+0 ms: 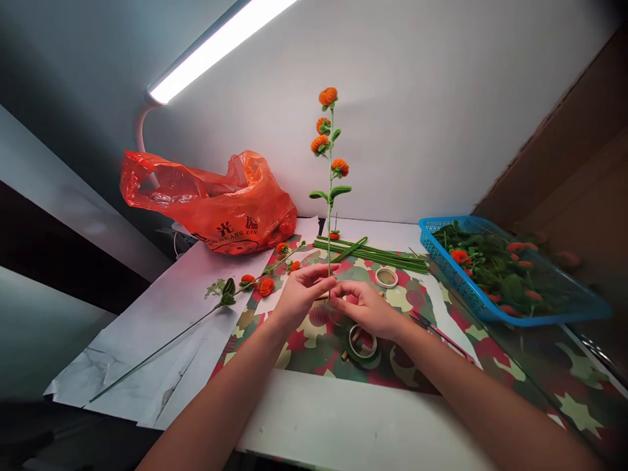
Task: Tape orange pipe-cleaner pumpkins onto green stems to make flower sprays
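Note:
A tall artificial flower stem [330, 216] stands upright in front of me, with several fuzzy orange blooms and small green leaves up its length. My left hand [305, 291] has its thumb and fingers closed on the lower stem. Close beside it, my right hand [363, 306] pinches the stem's bottom end, its fingertips almost meeting the left ones. A roll of green tape [363, 345] lies just below my right hand. To the left rests a second flower stem [181, 340] with orange blooms and dark green leaves.
A blue basket [481, 307] at right holds orange flowers and greenery. Green stems [377, 254] lie behind my hands, near a tape roll [387, 278]. Scissors [441, 335] lie by my right forearm. A red plastic bag [220, 209] sits back left under a lit lamp [220, 49].

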`<act>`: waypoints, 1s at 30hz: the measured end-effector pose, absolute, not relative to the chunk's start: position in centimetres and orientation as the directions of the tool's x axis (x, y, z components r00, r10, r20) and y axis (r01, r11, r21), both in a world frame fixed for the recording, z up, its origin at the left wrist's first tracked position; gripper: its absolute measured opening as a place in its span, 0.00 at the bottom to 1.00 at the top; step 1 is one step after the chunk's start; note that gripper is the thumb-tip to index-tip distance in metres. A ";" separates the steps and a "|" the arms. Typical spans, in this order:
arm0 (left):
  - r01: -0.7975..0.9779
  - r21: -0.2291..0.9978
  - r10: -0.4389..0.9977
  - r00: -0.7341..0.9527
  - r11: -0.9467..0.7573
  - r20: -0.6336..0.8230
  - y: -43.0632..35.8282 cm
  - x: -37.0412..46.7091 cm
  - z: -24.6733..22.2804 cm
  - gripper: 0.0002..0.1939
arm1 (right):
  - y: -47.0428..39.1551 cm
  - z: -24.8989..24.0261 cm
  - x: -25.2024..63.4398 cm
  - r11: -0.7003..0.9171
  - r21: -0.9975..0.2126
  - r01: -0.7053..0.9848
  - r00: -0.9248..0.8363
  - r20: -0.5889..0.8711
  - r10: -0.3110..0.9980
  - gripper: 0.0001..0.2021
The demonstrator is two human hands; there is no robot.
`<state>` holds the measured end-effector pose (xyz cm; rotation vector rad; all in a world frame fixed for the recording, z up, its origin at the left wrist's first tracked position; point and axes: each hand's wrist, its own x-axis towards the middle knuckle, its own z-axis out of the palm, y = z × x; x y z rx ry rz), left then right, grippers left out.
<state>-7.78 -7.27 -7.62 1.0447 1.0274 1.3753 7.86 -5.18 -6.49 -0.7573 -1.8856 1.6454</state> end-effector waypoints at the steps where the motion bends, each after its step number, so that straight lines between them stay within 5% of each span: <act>1: -0.216 0.975 0.998 -0.057 -0.046 0.035 -7.3 -7.8 -7.6 0.16 | -5.2 -6.4 7.9 0.151 -0.984 0.096 -0.702 0.040 0.711 0.11; 8: -0.205 0.979 0.998 -0.062 -0.001 -0.012 -7.5 -8.1 -6.8 0.18 | -4.7 -7.1 8.1 0.069 -0.994 0.082 -0.729 -0.012 0.684 0.12; 15: -0.301 0.947 0.993 -0.015 -0.113 0.113 -7.7 -8.2 -6.6 0.30 | -4.8 -6.9 7.9 -0.066 -0.996 -0.058 -0.790 0.005 0.613 0.12; 24: -0.341 0.938 0.996 0.046 -0.056 0.076 -8.0 -7.9 -6.2 0.31 | -4.1 -6.6 8.6 0.118 -0.992 0.051 -0.764 0.037 0.644 0.13; 30: -0.254 0.959 0.988 0.060 -0.124 0.144 -8.1 -7.6 -6.6 0.27 | -5.0 -6.5 7.9 0.060 -0.995 0.080 -0.680 -0.011 0.733 0.12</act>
